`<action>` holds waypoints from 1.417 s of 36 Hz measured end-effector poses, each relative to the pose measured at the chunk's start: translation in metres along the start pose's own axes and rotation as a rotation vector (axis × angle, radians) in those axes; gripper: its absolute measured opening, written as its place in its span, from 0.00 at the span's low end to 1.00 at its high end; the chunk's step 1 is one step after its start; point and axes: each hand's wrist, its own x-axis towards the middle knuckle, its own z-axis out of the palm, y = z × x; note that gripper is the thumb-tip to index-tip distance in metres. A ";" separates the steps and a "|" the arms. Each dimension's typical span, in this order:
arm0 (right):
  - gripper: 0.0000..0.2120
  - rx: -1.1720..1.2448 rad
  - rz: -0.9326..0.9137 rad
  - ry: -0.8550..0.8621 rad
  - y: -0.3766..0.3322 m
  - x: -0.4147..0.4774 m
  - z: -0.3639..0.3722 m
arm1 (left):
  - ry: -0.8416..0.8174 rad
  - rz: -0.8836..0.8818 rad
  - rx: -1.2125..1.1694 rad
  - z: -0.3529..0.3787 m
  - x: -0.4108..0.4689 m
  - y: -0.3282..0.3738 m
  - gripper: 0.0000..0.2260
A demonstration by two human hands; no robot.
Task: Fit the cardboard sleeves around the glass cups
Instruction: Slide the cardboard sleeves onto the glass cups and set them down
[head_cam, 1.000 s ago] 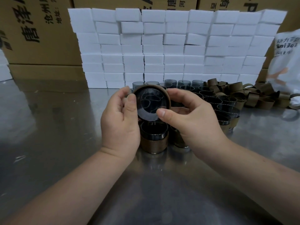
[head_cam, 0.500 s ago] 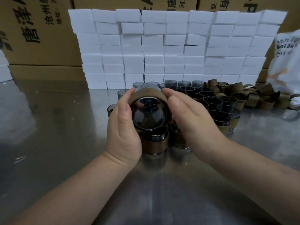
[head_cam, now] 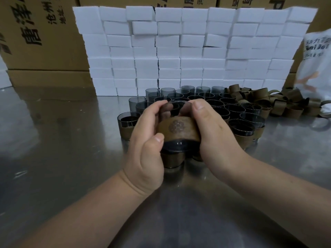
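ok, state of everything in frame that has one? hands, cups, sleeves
Held cup: off the table, gripped from both sides, sleeve on.
Sleeve: wrapped round the held cup's middle, glass showing above and below.
Left hand: grips the cup's left side.
Right hand: grips its right side.
Back cups: upright, bare.
Near cups: upright, sleeved.
Loose sleeves: piled at right, unused.

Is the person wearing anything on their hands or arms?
Nothing visible: the left hand and right hand are bare, with no gloves, rings or watch. Both forearms are uncovered to the frame edge, with no sleeve in view.
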 end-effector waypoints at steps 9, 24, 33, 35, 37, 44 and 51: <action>0.17 -0.162 -0.139 0.037 0.003 -0.002 0.002 | 0.075 -0.115 0.043 0.000 0.000 0.001 0.08; 0.18 -0.186 -0.124 0.039 0.002 -0.005 0.006 | 0.107 -0.168 0.104 0.003 0.001 0.008 0.10; 0.20 -0.184 -0.125 0.039 0.000 -0.005 0.006 | 0.094 -0.161 0.094 0.002 0.000 0.012 0.16; 0.19 -0.184 -0.123 0.041 -0.001 -0.005 0.006 | 0.103 -0.144 0.108 0.003 0.000 0.013 0.18; 0.20 -0.180 -0.118 0.041 -0.001 -0.005 0.006 | 0.110 -0.143 0.108 0.004 0.000 0.013 0.18; 0.22 -0.185 -0.110 0.044 -0.002 -0.004 0.005 | 0.084 -0.075 0.075 0.001 0.000 0.012 0.07; 0.19 -0.182 -0.131 0.054 0.000 -0.004 0.005 | 0.018 0.024 0.095 -0.003 0.000 0.010 0.06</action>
